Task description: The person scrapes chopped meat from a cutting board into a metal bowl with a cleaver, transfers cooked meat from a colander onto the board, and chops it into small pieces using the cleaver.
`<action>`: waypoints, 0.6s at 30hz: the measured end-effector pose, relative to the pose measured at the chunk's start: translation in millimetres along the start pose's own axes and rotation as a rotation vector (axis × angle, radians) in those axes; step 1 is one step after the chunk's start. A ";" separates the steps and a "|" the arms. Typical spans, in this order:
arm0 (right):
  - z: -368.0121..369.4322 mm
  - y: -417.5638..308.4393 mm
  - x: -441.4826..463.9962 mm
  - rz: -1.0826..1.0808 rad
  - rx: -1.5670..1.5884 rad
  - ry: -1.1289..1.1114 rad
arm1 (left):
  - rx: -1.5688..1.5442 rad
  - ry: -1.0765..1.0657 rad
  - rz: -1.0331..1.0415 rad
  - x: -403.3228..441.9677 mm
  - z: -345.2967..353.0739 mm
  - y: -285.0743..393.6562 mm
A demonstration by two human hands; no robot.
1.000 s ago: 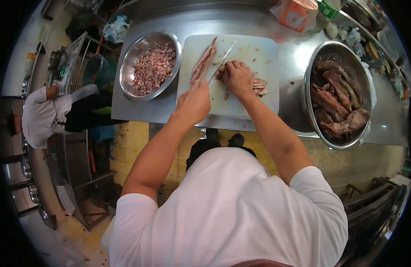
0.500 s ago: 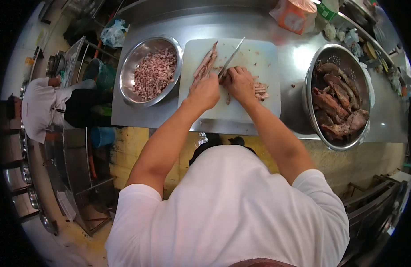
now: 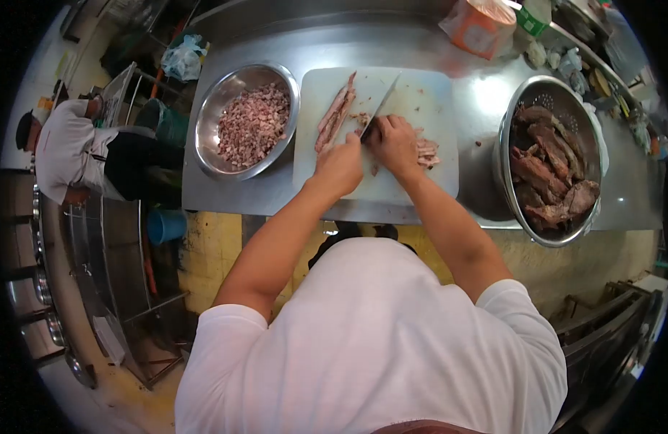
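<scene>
My left hand point(image 3: 339, 171) is closed around the handle of a knife point(image 3: 383, 100), whose blade slants up and to the right over the white cutting board point(image 3: 305, 170). Right beside the blade, my right hand point(image 3: 396, 147) is curled with its fingertips down, on meat that it mostly hides. Strips of cooked meat point(image 3: 427, 152) stick out on that hand's right side. A few small cut bits point(image 3: 360, 118) lie just left of the blade. Further left on the board rests a long piece of meat point(image 3: 336, 116), apart from both hands.
Left of the board stands a steel bowl point(image 3: 204, 155) of diced meat point(image 3: 253, 123). A steel colander point(image 3: 502, 152) with large meat pieces point(image 3: 547, 163) is at the right. An orange package point(image 3: 481, 32) sits at the back. A co-worker point(image 3: 66, 152) in white stands far left.
Cut bits now show left of the blade. Both hands and the knife have shifted only slightly. The co-worker at the left has changed posture, with head and arms in different positions.
</scene>
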State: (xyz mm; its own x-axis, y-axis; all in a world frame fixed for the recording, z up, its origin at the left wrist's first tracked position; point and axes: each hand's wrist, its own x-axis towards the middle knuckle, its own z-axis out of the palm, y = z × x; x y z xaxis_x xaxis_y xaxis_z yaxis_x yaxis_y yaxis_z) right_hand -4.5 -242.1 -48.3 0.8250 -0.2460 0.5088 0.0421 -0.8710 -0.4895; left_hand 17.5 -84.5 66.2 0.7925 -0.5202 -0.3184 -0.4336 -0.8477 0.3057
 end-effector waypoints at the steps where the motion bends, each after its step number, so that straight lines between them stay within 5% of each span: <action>1: -1.0 3.0 3.1 0.000 0.006 -0.004 | -0.018 -0.014 0.045 19.6 -5.2 0.8; 5: -9.0 10.3 3.6 0.046 0.185 -0.040 | -0.004 0.029 0.143 0.1 -30.3 1.9; 9: -16.3 8.8 1.4 -0.001 -0.012 -0.062 | 0.039 -0.032 0.000 -12.4 -7.7 2.8; 15: -14.1 2.4 0.6 -0.011 -0.028 0.034 | 0.030 -0.009 0.170 -3.2 -21.3 5.2; 18: -12.7 1.1 -3.4 0.009 -0.014 0.035 | 0.040 -0.102 0.033 -18.2 -11.1 4.4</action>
State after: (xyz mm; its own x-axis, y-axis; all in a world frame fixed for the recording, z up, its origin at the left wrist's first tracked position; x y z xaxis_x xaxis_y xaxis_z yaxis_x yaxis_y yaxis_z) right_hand -14.4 -247.7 -41.6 0.8053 -0.2678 0.5289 0.0271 -0.8746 -0.4841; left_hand 6.0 -77.6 83.3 0.7308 -0.5537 -0.3992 -0.4766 -0.8326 0.2823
